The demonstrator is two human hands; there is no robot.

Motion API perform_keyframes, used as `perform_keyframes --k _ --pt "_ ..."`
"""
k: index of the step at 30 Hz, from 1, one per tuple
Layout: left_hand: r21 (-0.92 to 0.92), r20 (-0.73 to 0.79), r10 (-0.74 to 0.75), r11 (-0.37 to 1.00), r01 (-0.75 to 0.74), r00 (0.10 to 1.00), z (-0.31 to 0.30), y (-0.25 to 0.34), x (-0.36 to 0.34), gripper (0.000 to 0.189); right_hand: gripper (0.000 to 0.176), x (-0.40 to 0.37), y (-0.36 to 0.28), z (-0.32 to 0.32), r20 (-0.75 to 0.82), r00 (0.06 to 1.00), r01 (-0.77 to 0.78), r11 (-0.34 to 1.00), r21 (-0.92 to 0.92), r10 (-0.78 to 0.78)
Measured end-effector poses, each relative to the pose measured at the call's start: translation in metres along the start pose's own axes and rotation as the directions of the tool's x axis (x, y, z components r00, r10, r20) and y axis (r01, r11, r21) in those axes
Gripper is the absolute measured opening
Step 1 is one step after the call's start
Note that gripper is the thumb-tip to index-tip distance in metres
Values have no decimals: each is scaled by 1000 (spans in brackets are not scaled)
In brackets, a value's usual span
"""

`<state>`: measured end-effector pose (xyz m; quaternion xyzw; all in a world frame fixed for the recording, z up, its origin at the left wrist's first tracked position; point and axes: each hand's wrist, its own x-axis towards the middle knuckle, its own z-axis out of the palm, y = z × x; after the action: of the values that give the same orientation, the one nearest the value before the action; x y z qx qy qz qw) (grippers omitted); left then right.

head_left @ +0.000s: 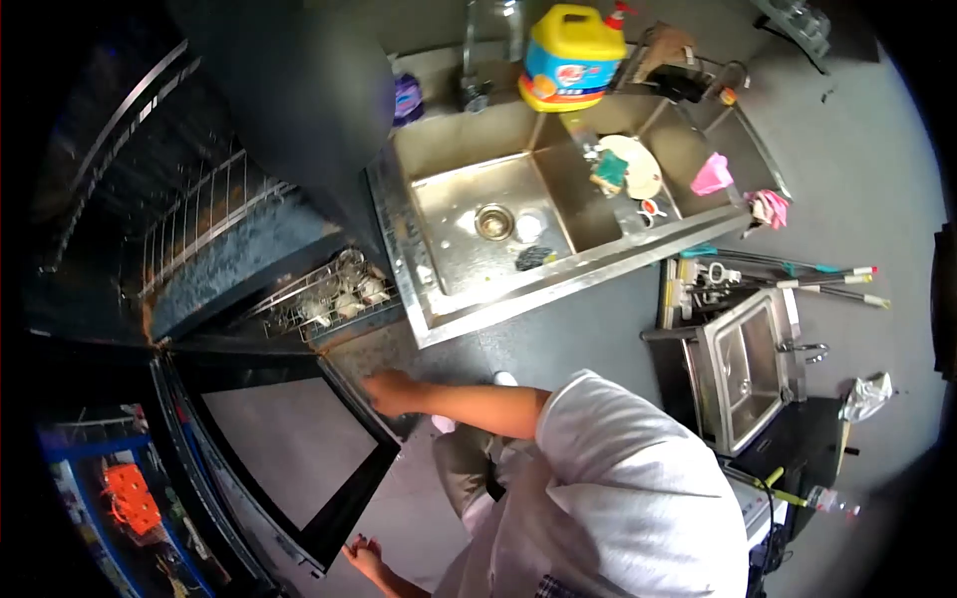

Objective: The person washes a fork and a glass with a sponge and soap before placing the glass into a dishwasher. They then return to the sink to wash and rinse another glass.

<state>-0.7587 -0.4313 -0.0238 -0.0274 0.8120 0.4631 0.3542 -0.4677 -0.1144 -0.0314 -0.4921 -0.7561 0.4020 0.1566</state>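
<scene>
A dark-framed door with a glassy panel (294, 448) stands swung out from a dark cabinet (239, 269). My right hand (395, 392) is curled closed near the cabinet's lower edge and the door's upper side; what lies inside its fingers, if anything, is hidden. Beside the door's lower corner is my left hand (365, 554), with its fingers apart and nothing seen in them. A wire rack (334, 294) in the cabinet, above my right hand in the view, holds several pale dishes.
A steel double sink (439, 319) stands beyond my right arm, with a plate (638, 164), a green sponge (610, 169) and a yellow jug (576, 50) about it. A smaller sink (713, 399) is at the right. An orange item (132, 498) lies at lower left.
</scene>
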Motion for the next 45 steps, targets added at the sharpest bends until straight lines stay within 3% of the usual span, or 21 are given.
perform_keyframes --k 2,6,10,11,12,13,15,19,20,21,23,25,28,31,34,37,38,39,41,42,45 --pt "167 134 60 982 -83 989 -15 -24 25 62 20 -49 -6 -54 58 996 -65 998 24 64" --pt "206 219 5 977 -51 976 37 -19 -29 60 21 -122 41 -124 96 991 -103 989 109 92" --pt "330 271 -135 943 40 953 130 -15 -102 74 15 -194 124 -230 -206 973 -59 978 201 102" --pt "309 346 -99 951 -14 933 151 -19 -110 77 13 -213 117 -289 -152 923 -307 913 268 354" --pt "387 332 -123 922 -16 935 174 -22 -115 77 13 -222 157 -307 -313 858 -274 878 392 407" --pt "484 305 -169 875 1 937 199 -15 -131 63 14 -232 160 -345 -434 711 -431 831 352 553" --pt "672 606 -370 712 -205 704 246 19 -170 25 16 -244 198 -385 -686 577 -333 895 297 443" --pt "170 973 -19 735 -656 230 371 98 -299 18 12 -254 243 -415 -625 581 -216 839 499 521" --pt "166 963 53 658 -734 265 412 113 -329 14 12 -255 250 -414 -612 567 -213 816 538 551" --pt "13 962 204 635 -772 183 461 111 -341 8 12 -254 258 -414 -603 548 -205 792 574 579" --pt "-120 937 349 275 -954 -17 561 111 -354 21 12 -254 266 -414 -588 558 -217 786 578 586" --pt "-152 929 349 51 -987 -126 666 85 -356 50 12 -255 259 -425 -601 563 -243 808 536 568" --pt "92 991 110 -208 -974 71 783 13 -327 88 12 -257 274 -434 -569 559 -183 759 625 603" --pt "200 969 -144 -29 -979 202 838 -54 -268 104 14 -265 269 -452 -607 479 -249 762 598 634" --pt "354 916 -147 -141 -925 373 821 -32 -304 110 15 -273 273 -457 -512 457 -264 661 702 727" --pt "296 940 -213 127 -947 266 834 -57 -235 102 14 -269 279 -464 -523 489 -232 682 694 698" --pt "342 934 -273 496 -798 230 827 -51 -232 89 13 -264 287 -464 -532 509 -195 693 694 677" --pt "450 888 -382 608 -654 256 810 -16 -257 82 13 -255 293 -466 -512 550 -205 701 683 660" --pt "523 852 -473 761 -383 223 769 59 -320 70 11 -226 297 -470 -542 612 -159 761 629 576" --pt "416 909 -413 885 -211 59 757 61 -312 64 20 -209 290 -477 -475 678 -219 771 598 560" --pt "288 957 -281 947 142 -71 728 94 -342 62 44 -153 280 -480 -600 781 -2 962 273 172"
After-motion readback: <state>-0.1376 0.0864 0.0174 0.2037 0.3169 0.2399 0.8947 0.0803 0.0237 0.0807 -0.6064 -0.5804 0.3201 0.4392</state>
